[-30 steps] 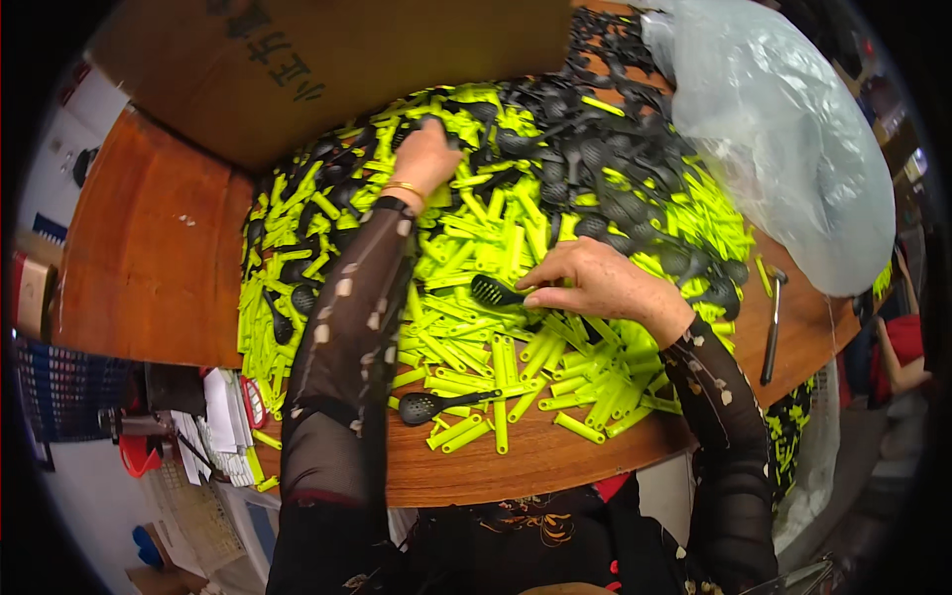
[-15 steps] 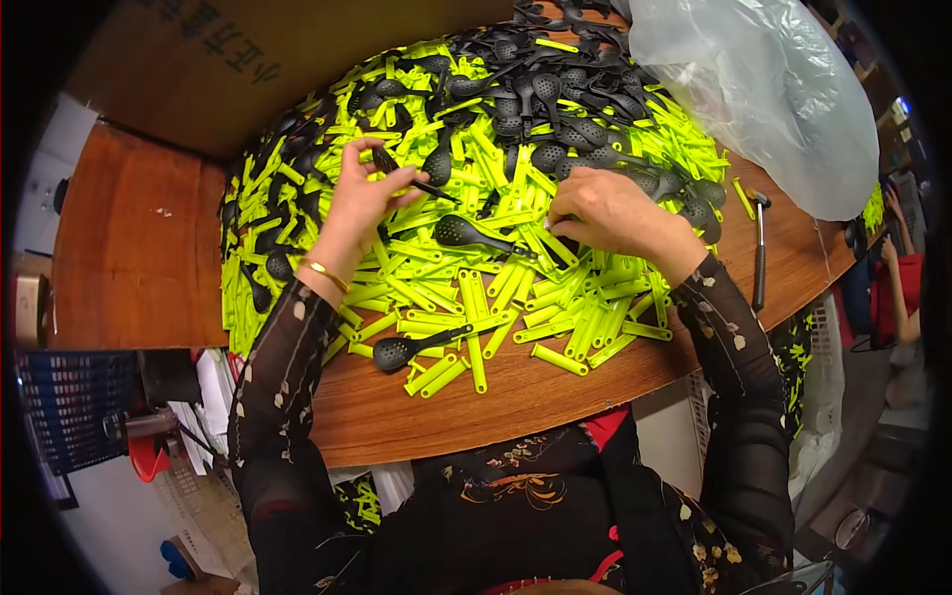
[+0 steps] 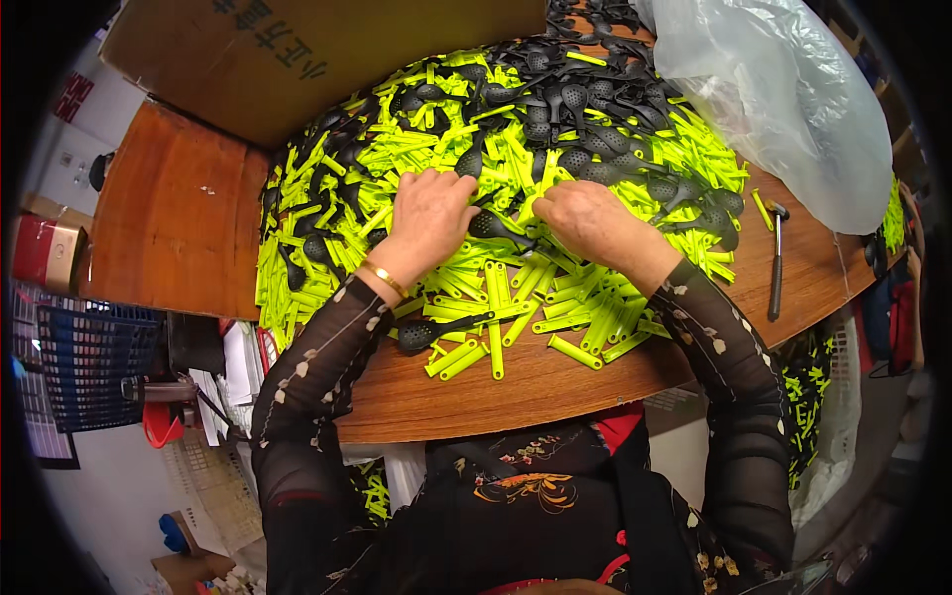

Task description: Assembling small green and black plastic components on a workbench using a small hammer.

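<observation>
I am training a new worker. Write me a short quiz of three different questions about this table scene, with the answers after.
1. True or false: both hands rest on the pile of yellow-green plastic handles.
2. Which tool lies on the bare wooden table to the person's right? A) scissors B) hammer C) pliers
3. Fill in: the left hand and the right hand meet at a black slotted ____.

Key
1. True.
2. B, the hammer, lying below the clear plastic bag.
3. Spoon head; many more black spoon heads lie at the far side of the pile.
</observation>
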